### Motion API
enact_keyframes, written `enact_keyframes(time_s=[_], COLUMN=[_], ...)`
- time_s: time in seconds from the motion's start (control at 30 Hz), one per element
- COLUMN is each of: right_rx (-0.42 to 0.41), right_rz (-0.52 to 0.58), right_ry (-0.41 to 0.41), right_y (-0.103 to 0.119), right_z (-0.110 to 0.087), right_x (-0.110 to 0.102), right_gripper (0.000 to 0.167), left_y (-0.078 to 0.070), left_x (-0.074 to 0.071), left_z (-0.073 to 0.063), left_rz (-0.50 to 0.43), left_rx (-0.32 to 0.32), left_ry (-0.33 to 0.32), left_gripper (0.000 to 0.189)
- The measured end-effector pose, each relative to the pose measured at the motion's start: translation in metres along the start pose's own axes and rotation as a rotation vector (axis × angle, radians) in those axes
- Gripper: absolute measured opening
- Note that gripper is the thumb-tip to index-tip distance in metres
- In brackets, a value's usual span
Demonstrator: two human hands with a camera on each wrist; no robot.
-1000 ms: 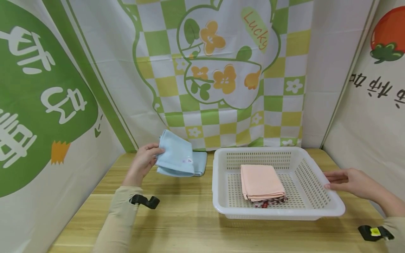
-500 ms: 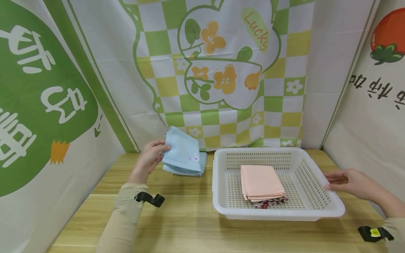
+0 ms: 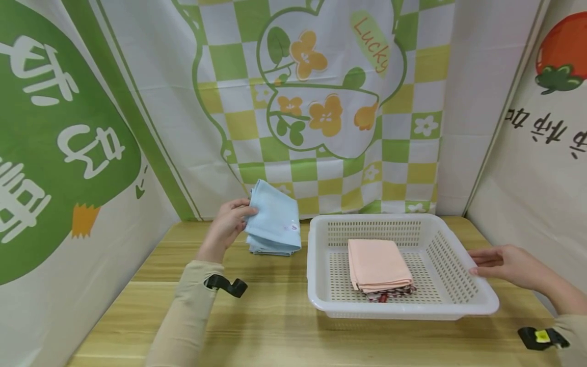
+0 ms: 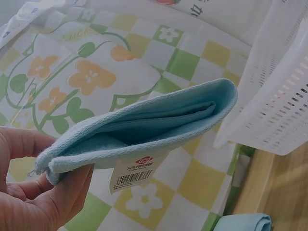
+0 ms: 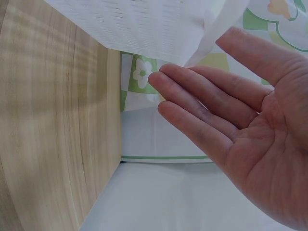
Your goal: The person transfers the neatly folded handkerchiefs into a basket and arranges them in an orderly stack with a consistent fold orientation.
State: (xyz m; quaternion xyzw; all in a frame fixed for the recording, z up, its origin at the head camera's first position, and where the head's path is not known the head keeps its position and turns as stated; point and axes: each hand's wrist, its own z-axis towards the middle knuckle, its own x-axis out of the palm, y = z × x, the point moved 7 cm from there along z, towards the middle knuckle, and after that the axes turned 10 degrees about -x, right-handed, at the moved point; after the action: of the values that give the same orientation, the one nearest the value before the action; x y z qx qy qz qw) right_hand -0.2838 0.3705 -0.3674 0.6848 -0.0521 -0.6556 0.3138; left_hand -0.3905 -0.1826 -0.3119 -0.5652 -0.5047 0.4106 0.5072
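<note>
My left hand [image 3: 228, 226] pinches a folded light blue towel [image 3: 274, 211] by its left edge, tilted above the table. A barcode label [image 4: 134, 175] hangs from it in the left wrist view. Beneath it lies a second blue towel [image 4: 243, 223], mostly hidden in the head view. My right hand [image 3: 511, 265] is at the right side of a white perforated basket [image 3: 403, 307], its fingers nearly straight and the thumb apart. Whether it touches the rim is hard to tell. Inside the basket a folded pink towel [image 3: 379, 264] lies on a dark patterned cloth [image 3: 390, 293].
The basket stands on a wooden table [image 3: 261, 326], right of the blue towels. A green checkered curtain [image 3: 321, 168] hangs along the table's back edge. Printed cloth walls [image 3: 532, 193] close off both sides.
My left hand has carried the blue towel to the right and slightly up, so it now covers most of the second blue towel in the head view. The right hand and basket have barely moved.
</note>
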Motion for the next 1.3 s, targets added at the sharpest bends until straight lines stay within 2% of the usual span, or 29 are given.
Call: enact_keyframes(time_s=[0.2, 0.57, 0.9, 1.13, 1.3], right_rx=[-0.005, -0.001, -0.006, -0.014, -0.011], right_rz=[0.023, -0.015, -0.001, -0.013, -0.001], right_ry=[0.004, 0.003, 0.001, -0.011, -0.007], right_y=[0.0, 0.002, 0.003, 0.002, 0.001], right_z=[0.0, 0.0, 0.0, 0.0, 0.0], right_x=[0.0, -0.001, -0.001, -0.001, 0.0], right_gripper=[0.063, 0.058, 0.058, 0.058, 0.058], left_y=[-0.002, -0.002, -0.001, 0.0, 0.002], left_x=[0.009, 0.027, 0.044, 0.057, 0.065], left_z=[0.002, 0.007, 0.012, 0.014, 0.016], left_rz=[-0.015, -0.021, -0.039, -0.047, -0.063], left_rx=[-0.001, -0.011, -0.022, -0.019, -0.018], left_ry=[0.007, 0.012, 0.014, 0.043, 0.05], left_gripper=[0.014, 0.016, 0.016, 0.023, 0.02])
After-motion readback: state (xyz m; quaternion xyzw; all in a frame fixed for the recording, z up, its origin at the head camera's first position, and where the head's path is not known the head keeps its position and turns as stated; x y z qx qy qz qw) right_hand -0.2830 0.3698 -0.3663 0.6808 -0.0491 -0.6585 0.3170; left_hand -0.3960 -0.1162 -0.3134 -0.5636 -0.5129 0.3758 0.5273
